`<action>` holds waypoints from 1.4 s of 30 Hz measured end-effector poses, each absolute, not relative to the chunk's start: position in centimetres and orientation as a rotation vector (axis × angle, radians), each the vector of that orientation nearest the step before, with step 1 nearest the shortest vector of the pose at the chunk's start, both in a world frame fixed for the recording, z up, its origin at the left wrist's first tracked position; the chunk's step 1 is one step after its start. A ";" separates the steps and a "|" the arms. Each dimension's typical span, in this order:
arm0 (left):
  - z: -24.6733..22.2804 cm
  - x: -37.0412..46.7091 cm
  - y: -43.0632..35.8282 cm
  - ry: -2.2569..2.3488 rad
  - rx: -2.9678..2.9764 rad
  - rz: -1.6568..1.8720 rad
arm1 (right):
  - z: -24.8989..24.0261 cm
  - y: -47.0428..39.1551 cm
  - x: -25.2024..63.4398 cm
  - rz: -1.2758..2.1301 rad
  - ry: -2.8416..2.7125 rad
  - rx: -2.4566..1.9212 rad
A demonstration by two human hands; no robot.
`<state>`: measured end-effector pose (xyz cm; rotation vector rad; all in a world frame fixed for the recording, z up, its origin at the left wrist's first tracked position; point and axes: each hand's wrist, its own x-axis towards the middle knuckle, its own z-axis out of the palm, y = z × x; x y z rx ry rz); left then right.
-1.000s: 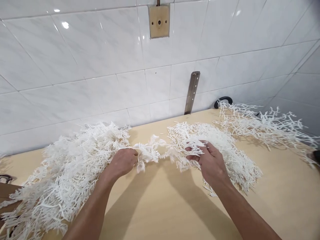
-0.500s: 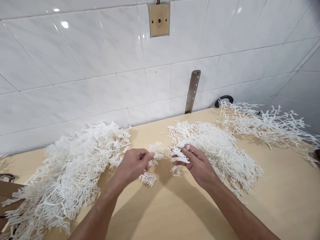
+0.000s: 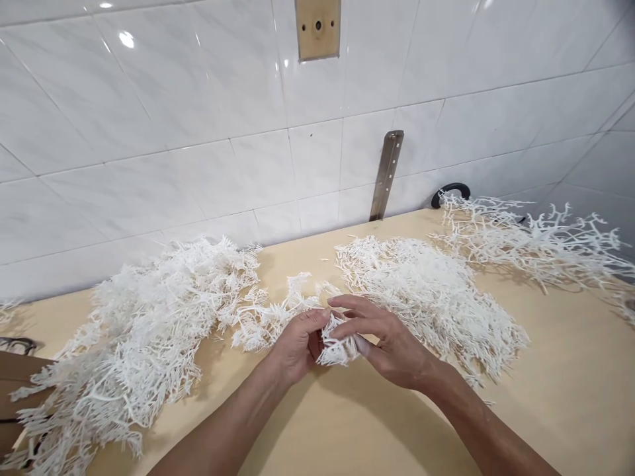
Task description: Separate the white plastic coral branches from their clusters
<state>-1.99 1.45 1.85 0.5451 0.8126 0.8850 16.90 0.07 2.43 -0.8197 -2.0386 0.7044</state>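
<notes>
A small white branching piece is between my two hands at the middle of the table. My left hand grips its left side with thumb and fingers. Curled over its right side, my right hand pinches it between thumb and fingers. Just behind my left hand lie loose white branching bits. To the left spreads a large heap of white branching pieces, and a second heap of finer white pieces lies to the right of my right hand.
Longer white branches lie at the back right, beside a black curved object. A metal strip leans on the tiled wall. At the left edge are a brown box and a dark looped object.
My hands have come together around the white piece. My left hand has moved right and now grips it. The loose bits behind it show more fully, and the view has tilted slightly down.
</notes>
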 end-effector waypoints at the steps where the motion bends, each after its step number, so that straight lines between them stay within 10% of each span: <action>1: 1.7 -2.2 1.7 0.822 0.568 0.904 | 2.2 0.2 16.9 0.659 -2.071 -0.816; 7: 0.6 -2.8 2.6 0.937 0.737 0.934 | 1.2 0.9 17.3 0.567 -1.843 -1.043; 17: -0.4 -1.9 2.2 1.037 0.879 1.107 | 0.3 0.0 15.1 1.399 -1.594 -1.207; 42: -0.3 -2.8 2.4 0.836 0.994 1.021 | -0.9 0.0 13.8 1.318 -1.194 -1.293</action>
